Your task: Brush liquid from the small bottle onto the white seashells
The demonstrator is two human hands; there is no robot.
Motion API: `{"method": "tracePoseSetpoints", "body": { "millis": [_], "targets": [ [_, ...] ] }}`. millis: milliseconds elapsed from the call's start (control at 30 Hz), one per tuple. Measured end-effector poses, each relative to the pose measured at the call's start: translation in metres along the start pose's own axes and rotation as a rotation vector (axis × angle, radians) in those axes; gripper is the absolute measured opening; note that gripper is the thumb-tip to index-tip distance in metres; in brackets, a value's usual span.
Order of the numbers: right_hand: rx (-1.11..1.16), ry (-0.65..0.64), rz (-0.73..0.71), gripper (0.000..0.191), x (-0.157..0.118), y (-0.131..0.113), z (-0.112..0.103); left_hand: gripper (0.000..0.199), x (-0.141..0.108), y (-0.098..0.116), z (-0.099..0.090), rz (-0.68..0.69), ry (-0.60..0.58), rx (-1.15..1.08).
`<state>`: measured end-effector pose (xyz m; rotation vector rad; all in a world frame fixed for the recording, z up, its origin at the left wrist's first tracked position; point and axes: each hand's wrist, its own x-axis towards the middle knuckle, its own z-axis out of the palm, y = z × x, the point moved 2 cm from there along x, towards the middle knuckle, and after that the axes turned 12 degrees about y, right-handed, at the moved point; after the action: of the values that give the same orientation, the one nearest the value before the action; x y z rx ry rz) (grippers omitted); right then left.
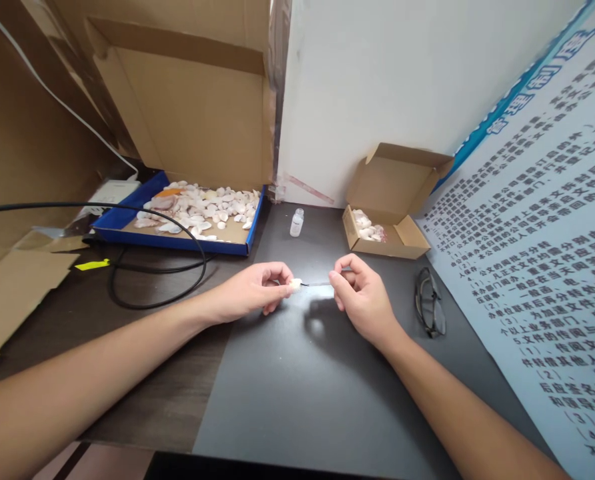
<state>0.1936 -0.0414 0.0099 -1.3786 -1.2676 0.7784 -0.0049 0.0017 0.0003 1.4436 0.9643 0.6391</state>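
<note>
My left hand [262, 288] is closed, pinching a small off-white shell [295, 284] between thumb and fingers. Facing it, my right hand [360, 293] grips a fine brush [317, 285] whose thin dark tip points left and meets or nearly meets the shell's edge. Most of the brush's handle is hidden by my fingers. Both hands are held over the dark grey mat [277, 400]. Beyond them a small clear bottle [296, 223] with no cap on it stands upright, holding something whitish.
At the back left, a blue-rimmed box [177, 244] holds many loose shells [212, 203]. An open cardboard box [397, 249] with more shells sits at the back right. Eyeglasses [429, 303] lie at the right. A black cable [160, 307] loops near my left forearm.
</note>
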Motion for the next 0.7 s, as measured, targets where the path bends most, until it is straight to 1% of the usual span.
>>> {"method": "tracePoseSetpoints", "body": {
  "millis": [100,167,233,300,400,500,600,700],
  "targets": [
    [0.05,-0.002,0.009,0.02,0.0,-0.0003,-0.0003,0.031,0.0002,0.0009,0.0005,-0.005,-0.007,-0.033],
    [0.114,-0.029,0.028,0.022,-0.001,-0.0002,0.0007,0.03,-0.0001,0.0015,0.0009,-0.013,-0.009,-0.046],
    [0.139,-0.069,0.018,0.022,-0.0026,-0.0004,0.0021,0.028,-0.0007,0.0025,0.0014,-0.026,-0.008,-0.052],
    [0.087,-0.087,-0.035,0.02,-0.0039,-0.0008,0.0027,0.025,-0.0014,0.0037,0.0016,-0.039,-0.012,-0.062],
    [-0.015,-0.043,-0.108,0.017,-0.0044,-0.0011,0.0014,0.023,-0.0023,0.0047,0.0011,-0.056,-0.022,-0.087],
    [0.014,-0.014,-0.118,0.015,-0.0044,-0.0014,0.0003,0.022,-0.0024,0.0044,0.0,-0.063,-0.032,-0.097],
    [0.05,-0.043,-0.131,0.015,-0.0052,-0.0031,0.001,0.022,-0.0022,0.0029,-0.0009,-0.065,-0.039,-0.084],
    [-0.039,-0.021,-0.161,0.015,-0.005,-0.0049,0.0005,0.021,-0.0015,0.0009,-0.0013,-0.06,-0.048,-0.106]
  ]
}}
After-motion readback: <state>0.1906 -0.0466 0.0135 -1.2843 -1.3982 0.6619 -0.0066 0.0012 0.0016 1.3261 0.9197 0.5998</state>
